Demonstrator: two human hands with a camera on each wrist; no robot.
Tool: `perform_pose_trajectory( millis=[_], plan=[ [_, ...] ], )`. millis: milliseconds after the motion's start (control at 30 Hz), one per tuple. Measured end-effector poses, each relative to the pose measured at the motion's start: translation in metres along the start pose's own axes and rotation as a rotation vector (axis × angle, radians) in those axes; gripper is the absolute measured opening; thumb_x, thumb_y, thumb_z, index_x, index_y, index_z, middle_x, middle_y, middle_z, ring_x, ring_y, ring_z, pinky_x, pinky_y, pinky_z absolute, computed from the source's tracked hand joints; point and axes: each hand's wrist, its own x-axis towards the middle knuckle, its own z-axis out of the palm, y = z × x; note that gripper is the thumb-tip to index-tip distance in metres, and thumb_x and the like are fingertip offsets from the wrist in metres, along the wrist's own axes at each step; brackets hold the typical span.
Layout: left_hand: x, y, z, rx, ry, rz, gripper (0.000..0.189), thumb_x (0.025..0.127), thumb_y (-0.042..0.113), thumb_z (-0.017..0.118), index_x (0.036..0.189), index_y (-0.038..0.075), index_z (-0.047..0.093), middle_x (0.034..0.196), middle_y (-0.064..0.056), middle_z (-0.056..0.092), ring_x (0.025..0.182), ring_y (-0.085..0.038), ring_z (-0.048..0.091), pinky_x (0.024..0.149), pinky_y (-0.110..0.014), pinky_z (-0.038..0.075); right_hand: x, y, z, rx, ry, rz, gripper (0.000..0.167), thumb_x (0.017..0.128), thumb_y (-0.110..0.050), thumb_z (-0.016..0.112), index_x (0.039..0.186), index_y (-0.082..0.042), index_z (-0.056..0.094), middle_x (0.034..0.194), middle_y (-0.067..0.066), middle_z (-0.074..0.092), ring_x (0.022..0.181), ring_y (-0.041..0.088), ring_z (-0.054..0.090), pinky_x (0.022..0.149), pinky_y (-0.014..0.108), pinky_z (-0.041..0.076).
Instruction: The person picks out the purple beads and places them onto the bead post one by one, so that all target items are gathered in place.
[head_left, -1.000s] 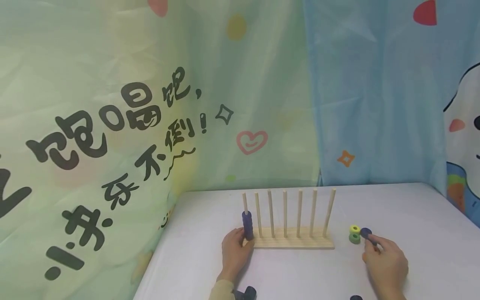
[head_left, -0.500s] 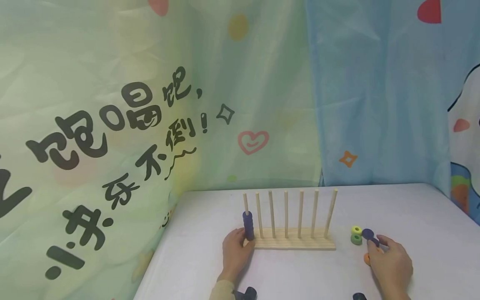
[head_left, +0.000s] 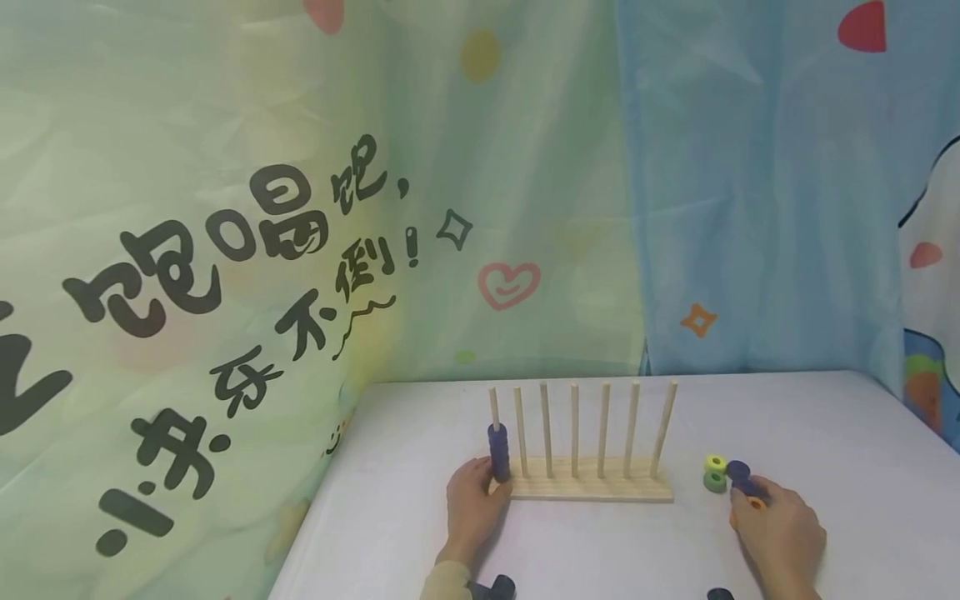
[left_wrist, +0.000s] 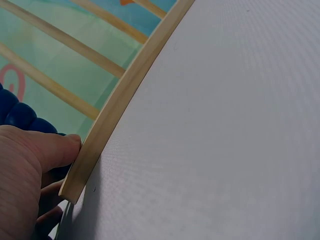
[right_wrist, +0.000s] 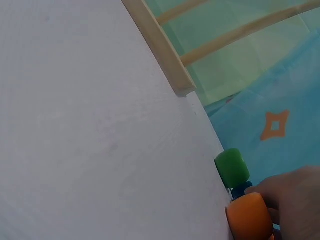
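Note:
A wooden peg rack (head_left: 592, 487) stands on the table with a row of upright pegs. Blue beads (head_left: 498, 452) are stacked on its leftmost peg. My left hand (head_left: 474, 504) grips the rack's left end; in the left wrist view the thumb lies on the front edge of the base (left_wrist: 112, 115). To the right of the rack, my right hand (head_left: 783, 529) pinches a blue bead (head_left: 746, 487) between thumb and index finger. An orange bead (right_wrist: 249, 217) sits close by the fingers, partly hidden by the hand in the head view. Another blue bead (head_left: 738, 470) lies just beyond.
A yellow bead (head_left: 716, 463) and a green bead (head_left: 715, 482) lie left of the right hand. The white table (head_left: 600, 550) reaches back to printed curtains (head_left: 510, 208). Dark camera parts (head_left: 501, 587) show at the bottom edge.
The right fingers and the pinched blue bead have shifted slightly, and more of the orange bead shows beside them. My left hand stays on the rack. The head view has turned slightly.

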Motion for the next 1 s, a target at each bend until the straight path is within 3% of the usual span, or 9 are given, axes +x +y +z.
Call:
perform_pose_trajectory(
  millis=[433,800,1000],
  plan=[
    [0.0,0.0026,-0.0018,-0.017,-0.023,-0.026,0.036,0.08,0.019,0.076,0.113,0.005,0.071,0.117,-0.007,0.068,0.12,-0.032,0.056,0.109,-0.054,0.034,-0.0014,-0.0029,0.003,-0.014,-0.004,0.03,0.044,0.091,-0.017,0.061,0.128,0.006,0.056,0.124,0.032,0.055,0.11,0.049,0.049,0.094,0.058,0.037],
    [-0.0008,0.0029,0.0011,0.0,0.04,0.01,0.034,0.076,0.019,0.078,0.108,0.007,0.073,0.111,-0.005,0.07,0.113,-0.03,0.06,0.104,-0.053,0.039,0.0006,-0.0049,0.0059,-0.039,-0.005,0.033,0.045,0.089,-0.016,0.062,0.128,0.007,0.056,0.122,0.033,0.055,0.107,0.049,0.049,0.091,0.057,0.037],
    [-0.0002,0.0012,0.0007,-0.009,-0.004,-0.019,0.036,0.079,0.021,0.076,0.112,0.007,0.072,0.115,-0.006,0.069,0.118,-0.031,0.057,0.107,-0.054,0.036,-0.0053,-0.0074,0.0021,0.016,0.047,0.004,0.046,0.088,-0.014,0.061,0.128,0.006,0.056,0.124,0.033,0.056,0.109,0.05,0.05,0.091,0.057,0.037]
  ],
)
